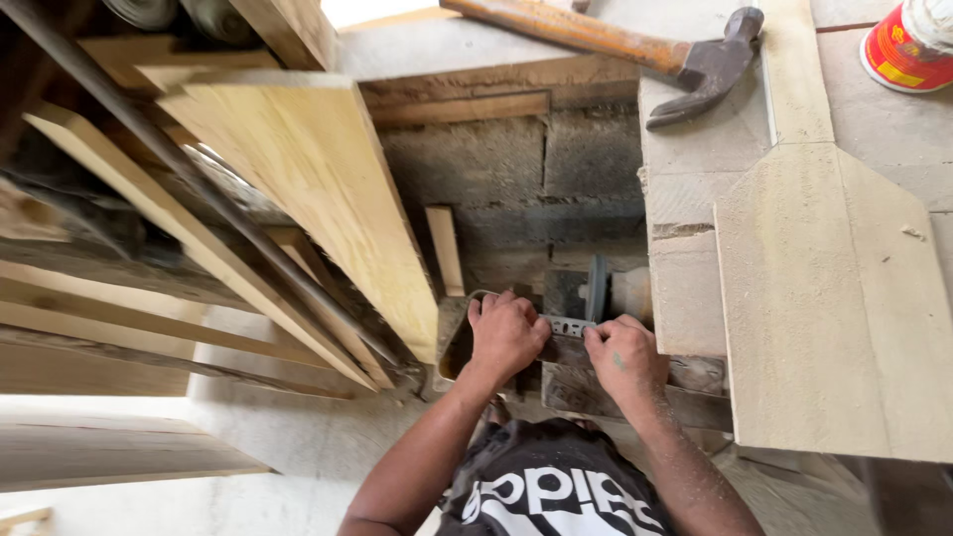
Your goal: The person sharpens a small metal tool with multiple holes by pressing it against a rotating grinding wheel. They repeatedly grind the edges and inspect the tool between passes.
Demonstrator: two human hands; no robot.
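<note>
Closest to me, my two forearms reach down past a black shirt with white print. My left hand (504, 335) is curled over the near end of a small perforated metal strip (568, 325), the grip closed on it with the knuckles up. My right hand (625, 355) pinches the other end of that same strip, grip clamped on it between thumb and fingers. The strip lies level between both hands, below the edge of the tabletop (685, 199), just in front of a dark round disc (597, 286) that stands on edge; I cannot tell what the disc belongs to.

To the right, on the tabletop, a pale board with clipped corners (834, 298) lies flat, overhanging the near edge. To the left, long wooden planks (318, 189) lean at a slant, with a dark metal rod (199, 184) across them.

Behind the hands stands a grey block wall (516, 169). Farther back on the tabletop lies a claw hammer (695, 60) with a wooden handle, and at the far right corner stands a red and white can (908, 45).
</note>
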